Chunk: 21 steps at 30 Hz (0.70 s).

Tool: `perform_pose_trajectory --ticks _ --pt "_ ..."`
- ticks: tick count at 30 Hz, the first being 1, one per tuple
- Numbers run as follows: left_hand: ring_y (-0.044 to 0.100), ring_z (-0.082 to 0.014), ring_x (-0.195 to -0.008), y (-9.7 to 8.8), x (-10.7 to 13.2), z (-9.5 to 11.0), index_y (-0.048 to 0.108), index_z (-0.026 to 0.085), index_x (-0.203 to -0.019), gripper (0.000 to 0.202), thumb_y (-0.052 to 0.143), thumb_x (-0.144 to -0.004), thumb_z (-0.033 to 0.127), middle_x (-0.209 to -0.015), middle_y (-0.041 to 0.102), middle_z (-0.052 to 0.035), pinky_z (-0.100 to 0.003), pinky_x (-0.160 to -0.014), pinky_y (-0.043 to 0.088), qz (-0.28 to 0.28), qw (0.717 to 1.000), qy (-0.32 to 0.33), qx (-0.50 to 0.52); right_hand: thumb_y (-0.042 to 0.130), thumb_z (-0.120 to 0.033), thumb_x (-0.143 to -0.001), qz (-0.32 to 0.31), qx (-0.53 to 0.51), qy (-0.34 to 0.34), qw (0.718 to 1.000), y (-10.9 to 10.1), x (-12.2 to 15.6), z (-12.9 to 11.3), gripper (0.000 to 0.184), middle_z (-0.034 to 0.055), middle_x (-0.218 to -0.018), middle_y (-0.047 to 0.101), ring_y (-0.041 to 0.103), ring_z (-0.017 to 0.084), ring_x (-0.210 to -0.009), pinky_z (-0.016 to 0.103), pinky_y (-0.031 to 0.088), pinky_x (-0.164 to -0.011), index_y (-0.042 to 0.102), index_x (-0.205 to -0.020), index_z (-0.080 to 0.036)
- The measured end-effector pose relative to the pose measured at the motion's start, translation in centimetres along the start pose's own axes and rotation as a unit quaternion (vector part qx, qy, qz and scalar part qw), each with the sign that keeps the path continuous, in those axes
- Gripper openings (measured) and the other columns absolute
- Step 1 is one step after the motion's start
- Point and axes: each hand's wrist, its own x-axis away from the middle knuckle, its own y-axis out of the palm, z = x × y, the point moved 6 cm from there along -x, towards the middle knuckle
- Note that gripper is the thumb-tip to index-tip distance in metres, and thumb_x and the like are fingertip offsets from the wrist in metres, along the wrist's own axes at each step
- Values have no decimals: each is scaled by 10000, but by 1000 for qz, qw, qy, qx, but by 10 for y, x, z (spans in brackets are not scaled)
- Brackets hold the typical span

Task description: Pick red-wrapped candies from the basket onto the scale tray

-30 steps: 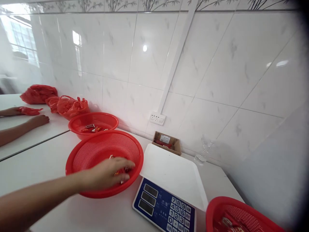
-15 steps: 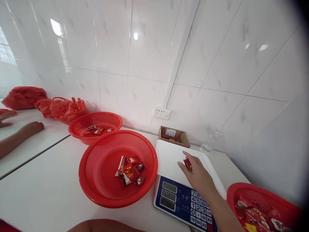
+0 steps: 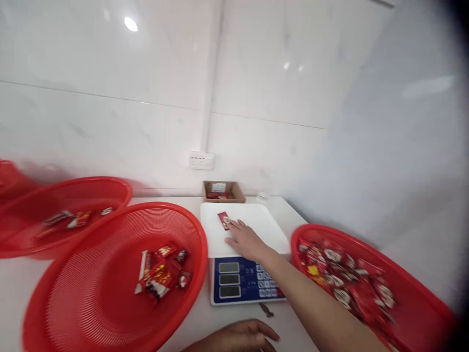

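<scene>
My right hand [image 3: 246, 241] reaches over the white pan [image 3: 264, 226] of a digital scale, its fingers stretched out. A small red wrapped sweet [image 3: 223, 220] lies flat on the pan at the fingertips; whether they touch it is hard to tell. Low in the view, my left hand [image 3: 238, 336] is by the table's front edge, fingers loosely bent and apart, with nothing seen in them. To the left, a large red basket [image 3: 76, 313] holds several wrapped sweets [image 3: 161, 276]. The scale's blue keypad panel [image 3: 249, 281] faces me, partly covered by my right forearm.
On the right stands another red basket [image 3: 414, 322] full of wrapped sweets [image 3: 344, 278]. A further red basket [image 3: 91, 186] is at the far left. Behind the scale are a small cardboard box [image 3: 234, 192] and a clear plastic bottle [image 3: 263, 193], against the tiled wall.
The view has swung right. My right hand has let go of the red sweet, which now lies on the scale pan. My left hand has come into view at the bottom.
</scene>
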Motion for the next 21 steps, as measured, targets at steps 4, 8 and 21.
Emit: perform_pose_trajectory --ticks 4,8,21 --pt "642 -169 -775 -2 -2 0 600 186 -1059 438 665 -752 491 -931 653 -70 -306 -701 466 36 978 -7 205 500 -474 -882 19 -1 29 999 -27 17 25 605 80 -1539 263 133 262 -1430 436 166 -1140 410 -1420 -210" --pt "638 -160 -757 1 1 8 604 182 -1036 443 698 -728 487 -925 650 -60 -292 -675 463 46 972 -19 231 475 -445 -883 69 -1 119 991 -59 63 91 617 93 -1550 232 115 253 -1434 423 124 -1154 378 -1434 -185" --pt "663 -142 -760 -9 -5 7 649 200 -1010 400 733 -720 462 -907 692 -41 -250 -674 433 14 967 -26 253 578 -400 -697 30 -62 296 953 -26 227 224 620 105 -1439 449 395 304 -1325 409 350 -1066 564 -1280 -189"
